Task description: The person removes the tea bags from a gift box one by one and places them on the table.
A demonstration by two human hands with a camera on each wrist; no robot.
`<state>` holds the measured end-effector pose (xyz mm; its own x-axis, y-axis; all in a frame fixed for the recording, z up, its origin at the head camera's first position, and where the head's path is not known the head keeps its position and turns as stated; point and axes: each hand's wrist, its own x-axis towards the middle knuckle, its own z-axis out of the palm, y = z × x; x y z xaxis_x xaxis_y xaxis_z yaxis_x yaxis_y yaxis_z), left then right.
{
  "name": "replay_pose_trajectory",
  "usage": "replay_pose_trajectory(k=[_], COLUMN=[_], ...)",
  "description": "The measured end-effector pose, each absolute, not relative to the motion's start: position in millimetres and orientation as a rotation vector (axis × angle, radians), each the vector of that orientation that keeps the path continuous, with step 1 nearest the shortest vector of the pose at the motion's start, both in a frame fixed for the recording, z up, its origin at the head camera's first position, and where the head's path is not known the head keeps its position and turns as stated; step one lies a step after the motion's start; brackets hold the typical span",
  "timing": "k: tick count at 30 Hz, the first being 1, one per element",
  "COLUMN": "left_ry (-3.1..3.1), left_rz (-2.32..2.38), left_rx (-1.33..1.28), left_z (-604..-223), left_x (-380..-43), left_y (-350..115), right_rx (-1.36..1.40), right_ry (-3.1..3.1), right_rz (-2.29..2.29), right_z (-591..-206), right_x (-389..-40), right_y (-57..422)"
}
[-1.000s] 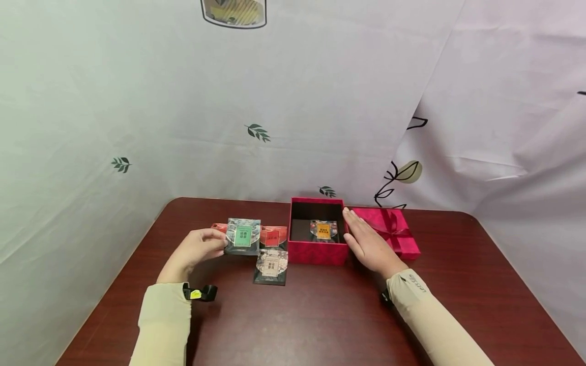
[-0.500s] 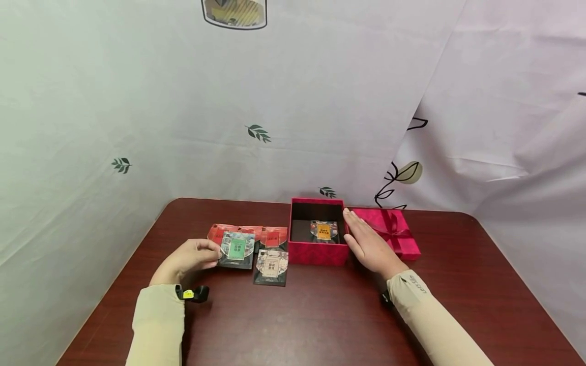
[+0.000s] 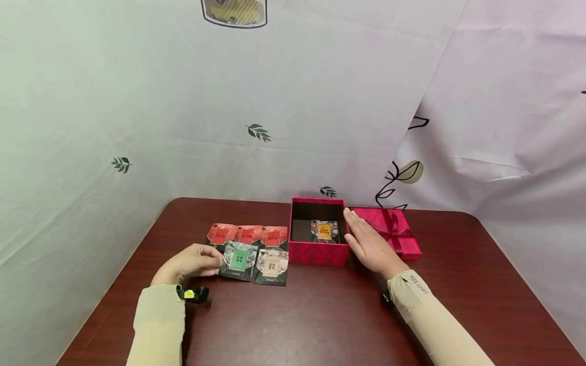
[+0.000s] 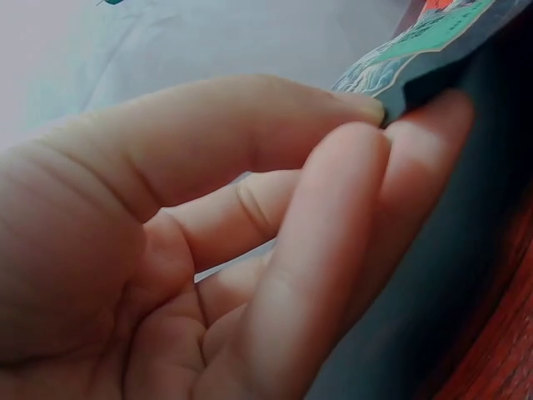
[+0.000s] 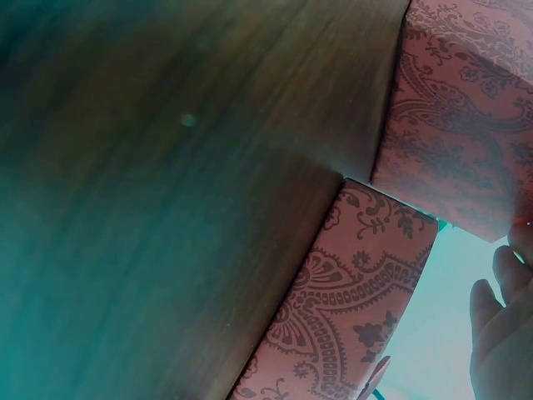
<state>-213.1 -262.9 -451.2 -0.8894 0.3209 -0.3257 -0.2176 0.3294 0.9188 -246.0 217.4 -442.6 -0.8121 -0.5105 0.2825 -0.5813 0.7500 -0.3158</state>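
My left hand [image 3: 193,263] pinches the left edge of a sachet with a green label [image 3: 238,260], seen close up in the left wrist view between thumb and fingers [image 4: 333,192]. That sachet lies in front of the red sachets, just left of a sachet with a beige label [image 3: 271,266]. My right hand [image 3: 373,244] rests with straight fingers against the right side of a red open box [image 3: 318,253]. Inside the box is a sachet with an orange label [image 3: 324,231]. In the right wrist view, the right fingers [image 5: 485,308] show at the right edge.
Three red sachets [image 3: 247,235] lie in a row left of the box. A red lid with a ribbon bow [image 3: 389,230] lies right of the box, partly behind the right hand. The brown table [image 3: 293,325] meets a patterned cloth backdrop [image 3: 293,101].
My left hand has brought the green-label sachet down and toward me, from over the red sachets to beside the beige one. The right hand stays in place at the box.
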Motion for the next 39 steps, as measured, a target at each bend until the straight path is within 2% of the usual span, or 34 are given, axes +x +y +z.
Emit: replay_pose_trajectory(k=[39], left_ry=[2.386], left_rz=[1.263], left_rx=[-0.097], left_z=[-439.5], left_x=[-202.4], left_y=[-251.1], right_rx=[0.899], right_ry=[-2.735], right_rz=[0.589], right_z=[-443.3], right_x=[-247.7], right_y=[217.5])
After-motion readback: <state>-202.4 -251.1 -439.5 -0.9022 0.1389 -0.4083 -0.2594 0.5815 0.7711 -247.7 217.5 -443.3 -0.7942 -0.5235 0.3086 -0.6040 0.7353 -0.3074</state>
